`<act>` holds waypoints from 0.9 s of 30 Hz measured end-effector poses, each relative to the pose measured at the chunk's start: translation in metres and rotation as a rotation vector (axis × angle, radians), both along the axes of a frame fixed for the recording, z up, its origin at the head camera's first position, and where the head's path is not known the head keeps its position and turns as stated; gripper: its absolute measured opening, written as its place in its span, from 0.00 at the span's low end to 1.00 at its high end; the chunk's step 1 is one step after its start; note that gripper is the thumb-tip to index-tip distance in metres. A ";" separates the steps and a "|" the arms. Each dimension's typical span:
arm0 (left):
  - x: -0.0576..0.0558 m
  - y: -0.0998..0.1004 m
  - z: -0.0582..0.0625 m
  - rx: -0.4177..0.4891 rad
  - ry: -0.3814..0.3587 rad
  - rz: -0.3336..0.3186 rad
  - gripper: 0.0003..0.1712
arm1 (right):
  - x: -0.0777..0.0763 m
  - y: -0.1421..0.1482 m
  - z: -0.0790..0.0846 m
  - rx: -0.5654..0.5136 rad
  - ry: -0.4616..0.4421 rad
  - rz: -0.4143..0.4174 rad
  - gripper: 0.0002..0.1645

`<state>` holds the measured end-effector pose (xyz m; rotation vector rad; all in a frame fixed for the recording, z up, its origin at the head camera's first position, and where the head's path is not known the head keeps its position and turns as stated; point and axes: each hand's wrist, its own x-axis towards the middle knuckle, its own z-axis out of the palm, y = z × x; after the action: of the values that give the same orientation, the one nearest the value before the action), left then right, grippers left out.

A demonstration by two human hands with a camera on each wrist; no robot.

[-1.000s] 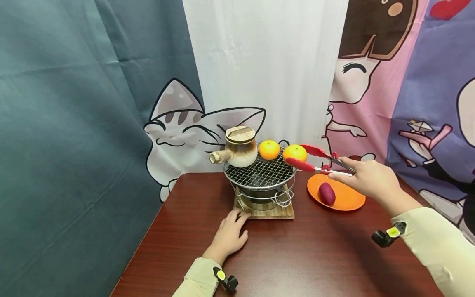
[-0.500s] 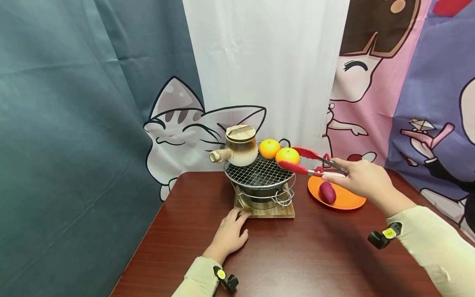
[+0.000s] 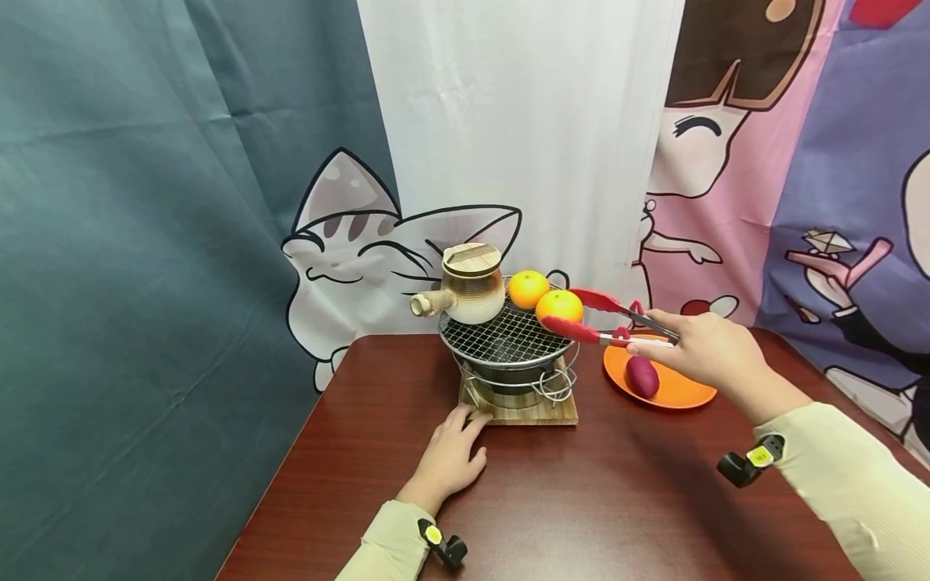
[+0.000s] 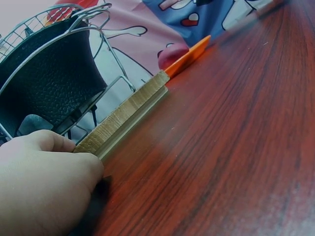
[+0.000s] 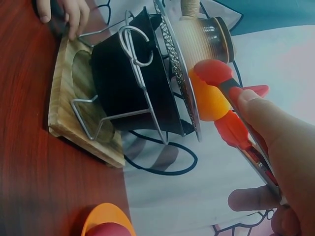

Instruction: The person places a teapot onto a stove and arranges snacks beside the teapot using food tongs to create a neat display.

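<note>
My right hand holds red-tipped tongs by their metal arms. Between the tong tips is an orange, at the right part of the round wire grill; in the right wrist view it appears to touch the mesh. A second orange lies behind it. On the grill's left stands a clay teapot with a wooden lid and side handle. My left hand rests by the front left corner of the wooden base, its fingertips touching the edge.
An orange plate with a purple sweet potato-like thing lies right of the stove. Beneath the grill sits a black bowl in a wire stand. Printed curtains hang behind the brown table.
The right hand has moved left and slightly down with the tongs, bringing the orange from the grill's right edge further onto it. The left hand stays put.
</note>
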<state>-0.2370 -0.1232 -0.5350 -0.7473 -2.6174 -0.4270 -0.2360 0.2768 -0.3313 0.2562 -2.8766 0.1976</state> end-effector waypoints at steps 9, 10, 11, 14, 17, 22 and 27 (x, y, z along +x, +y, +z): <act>0.000 0.002 -0.001 0.010 0.001 -0.003 0.30 | 0.006 0.010 -0.002 -0.003 0.018 -0.001 0.57; 0.000 0.002 -0.001 0.008 0.003 -0.003 0.30 | 0.006 0.011 -0.002 -0.006 0.030 -0.002 0.57; -0.001 0.002 -0.001 0.007 0.006 -0.003 0.30 | 0.007 0.013 -0.003 -0.011 0.041 -0.004 0.56; -0.001 0.002 -0.001 0.004 0.006 -0.001 0.30 | 0.010 0.018 -0.005 -0.021 0.076 -0.006 0.55; -0.001 0.002 -0.001 0.005 -0.005 0.000 0.30 | 0.013 0.025 -0.007 -0.040 0.109 -0.015 0.55; 0.001 0.000 0.000 0.015 -0.021 -0.002 0.30 | 0.019 0.040 -0.013 -0.059 0.151 -0.032 0.54; 0.000 0.000 -0.001 0.019 -0.015 -0.004 0.30 | 0.024 0.057 -0.024 -0.068 0.144 -0.054 0.54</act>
<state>-0.2366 -0.1229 -0.5359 -0.7461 -2.6225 -0.4603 -0.2121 0.3334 -0.3556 0.1724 -2.7249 0.2560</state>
